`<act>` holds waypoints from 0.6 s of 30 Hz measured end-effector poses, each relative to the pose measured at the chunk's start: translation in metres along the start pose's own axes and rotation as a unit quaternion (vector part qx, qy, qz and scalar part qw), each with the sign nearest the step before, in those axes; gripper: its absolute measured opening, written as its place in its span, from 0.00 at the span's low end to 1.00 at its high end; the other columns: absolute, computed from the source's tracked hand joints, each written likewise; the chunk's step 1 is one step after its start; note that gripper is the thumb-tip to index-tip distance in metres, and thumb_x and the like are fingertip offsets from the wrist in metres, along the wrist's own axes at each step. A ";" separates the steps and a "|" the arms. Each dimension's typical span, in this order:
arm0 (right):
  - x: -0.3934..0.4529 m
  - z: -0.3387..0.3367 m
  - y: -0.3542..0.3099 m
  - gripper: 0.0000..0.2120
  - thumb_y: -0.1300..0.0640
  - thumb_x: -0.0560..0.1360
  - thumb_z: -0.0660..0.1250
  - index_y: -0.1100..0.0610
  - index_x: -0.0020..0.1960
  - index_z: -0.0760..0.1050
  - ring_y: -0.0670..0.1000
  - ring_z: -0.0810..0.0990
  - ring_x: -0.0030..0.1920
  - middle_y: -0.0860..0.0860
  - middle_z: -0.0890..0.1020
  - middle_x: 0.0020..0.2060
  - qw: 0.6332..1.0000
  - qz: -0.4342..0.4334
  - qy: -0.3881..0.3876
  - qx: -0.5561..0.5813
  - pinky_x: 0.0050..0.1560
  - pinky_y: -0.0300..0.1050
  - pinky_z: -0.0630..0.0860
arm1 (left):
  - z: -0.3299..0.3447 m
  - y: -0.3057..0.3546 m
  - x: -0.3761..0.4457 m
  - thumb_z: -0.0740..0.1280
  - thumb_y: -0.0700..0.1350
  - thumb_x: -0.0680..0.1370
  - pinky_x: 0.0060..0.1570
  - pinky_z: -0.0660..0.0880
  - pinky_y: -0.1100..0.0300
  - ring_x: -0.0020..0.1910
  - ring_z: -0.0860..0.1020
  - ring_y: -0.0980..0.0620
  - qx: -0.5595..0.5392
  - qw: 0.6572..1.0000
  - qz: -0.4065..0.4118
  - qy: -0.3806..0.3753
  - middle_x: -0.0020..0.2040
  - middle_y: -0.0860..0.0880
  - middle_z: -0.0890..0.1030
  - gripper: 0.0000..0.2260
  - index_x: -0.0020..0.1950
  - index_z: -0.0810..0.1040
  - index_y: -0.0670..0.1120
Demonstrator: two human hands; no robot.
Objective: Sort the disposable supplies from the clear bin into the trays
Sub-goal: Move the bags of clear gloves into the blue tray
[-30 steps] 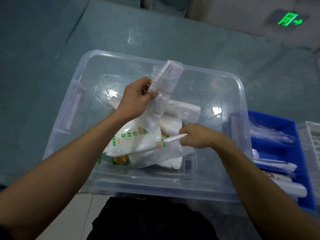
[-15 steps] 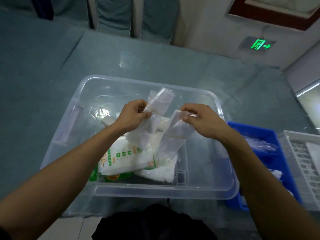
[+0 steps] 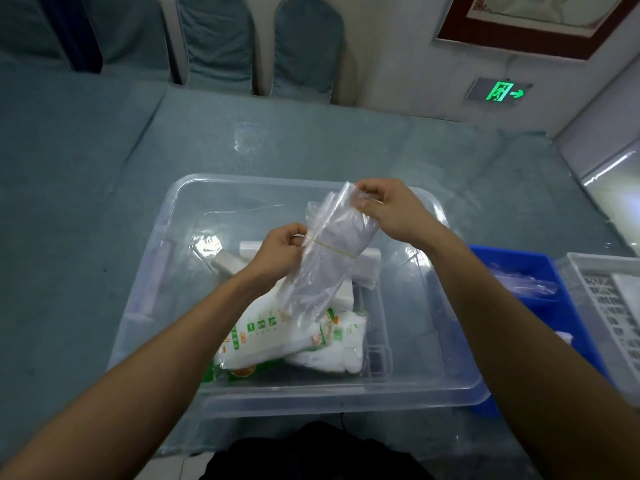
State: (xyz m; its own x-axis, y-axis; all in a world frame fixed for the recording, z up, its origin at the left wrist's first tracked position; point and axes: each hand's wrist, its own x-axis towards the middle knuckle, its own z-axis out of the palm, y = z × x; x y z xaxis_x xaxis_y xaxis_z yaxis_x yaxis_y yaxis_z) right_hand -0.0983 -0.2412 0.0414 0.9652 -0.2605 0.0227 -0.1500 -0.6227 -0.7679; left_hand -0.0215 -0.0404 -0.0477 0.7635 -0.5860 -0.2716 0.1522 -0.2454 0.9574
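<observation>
- The table [image 3: 104, 202] under everything wears a grey-blue cloth, and three chair backs [image 3: 308, 43] in the same fabric line its far edge.
- My clear bin [image 3: 460, 375] sits on that cloth right in front of me, its near rim close to my body.
- To my right stand two trays: a blue tray [image 3: 568, 306] touching the bin's right wall, with clear-wrapped items in it, and a white slotted tray [image 3: 609, 299] just beyond it, partly cut off by the edge of view.
- At the bin's near-left floor lies a white packet with green print [image 3: 263, 337], tilted, resting over a white pack [image 3: 332, 355]; more white wrapped packs [image 3: 367, 268] lie behind.
- Above the bin I hold up a bundle of clear plastic bags [image 3: 322, 268], slanting from upper right down to lower left, clear of the bin's floor.
- My right hand [image 3: 391, 209] pinches the bundle's top end between thumb and curled fingers.
- My left hand [image 3: 280, 251] grips the bundle's left edge at mid-height, fingers curled in.
- A yellow rubber band [image 3: 336, 250] circles the bundle, right beside my left fingertips; I cannot tell whether they hold the band itself.
- A green exit sign [image 3: 502, 91] glows on the far wall.
</observation>
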 end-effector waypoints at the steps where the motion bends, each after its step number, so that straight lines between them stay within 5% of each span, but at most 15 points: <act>1: 0.001 0.003 0.001 0.04 0.63 0.78 0.67 0.56 0.46 0.79 0.43 0.74 0.39 0.46 0.78 0.37 1.000 0.000 0.016 -0.022 0.45 0.37 0.70 | 0.000 0.000 0.001 0.66 0.31 0.76 0.40 0.78 0.55 0.35 0.81 0.50 -0.013 1.000 -0.010 -0.008 0.35 0.49 0.84 0.09 0.46 0.82 0.44; 5: 0.003 0.015 0.000 0.06 0.64 0.78 0.65 0.55 0.46 0.78 0.41 0.74 0.38 0.45 0.78 0.37 0.995 0.019 0.059 -0.082 0.40 0.25 0.65 | 0.001 0.000 0.002 0.63 0.32 0.76 0.42 0.78 0.56 0.38 0.80 0.47 -0.067 0.995 -0.062 -0.035 0.40 0.44 0.83 0.09 0.47 0.83 0.41; 9: 0.007 0.026 -0.007 0.07 0.65 0.78 0.64 0.62 0.52 0.80 0.51 0.78 0.46 0.53 0.82 0.44 0.991 0.033 0.078 -0.102 0.46 0.38 0.69 | 0.004 0.001 0.004 0.62 0.42 0.77 0.43 0.75 0.55 0.39 0.79 0.46 -0.156 0.979 -0.127 -0.038 0.38 0.46 0.82 0.09 0.46 0.82 0.42; 12: 0.011 0.035 -0.012 0.08 0.64 0.78 0.65 0.61 0.54 0.81 0.55 0.80 0.51 0.56 0.84 0.48 0.988 0.044 0.093 -0.118 0.50 0.40 0.70 | 0.002 -0.001 0.009 0.69 0.51 0.77 0.50 0.80 0.52 0.47 0.84 0.43 -0.166 0.977 -0.114 -0.072 0.48 0.44 0.86 0.15 0.54 0.84 0.41; 18: -0.003 0.048 -0.015 0.16 0.55 0.77 0.70 0.57 0.63 0.78 0.49 0.78 0.61 0.51 0.82 0.59 0.975 0.111 0.182 -0.060 0.64 0.40 0.70 | 0.014 0.000 0.002 0.74 0.42 0.76 0.41 0.81 0.54 0.43 0.85 0.44 -0.094 0.991 -0.064 -0.074 0.47 0.42 0.86 0.11 0.55 0.82 0.39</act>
State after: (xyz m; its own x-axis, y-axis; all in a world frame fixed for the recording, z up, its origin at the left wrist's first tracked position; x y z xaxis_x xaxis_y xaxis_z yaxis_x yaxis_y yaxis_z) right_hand -0.0891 -0.1957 0.0226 0.7693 -0.6299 0.1067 -0.3918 -0.5971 -0.7000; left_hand -0.0287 -0.0524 -0.0500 0.6325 -0.6693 -0.3899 0.3668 -0.1845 0.9118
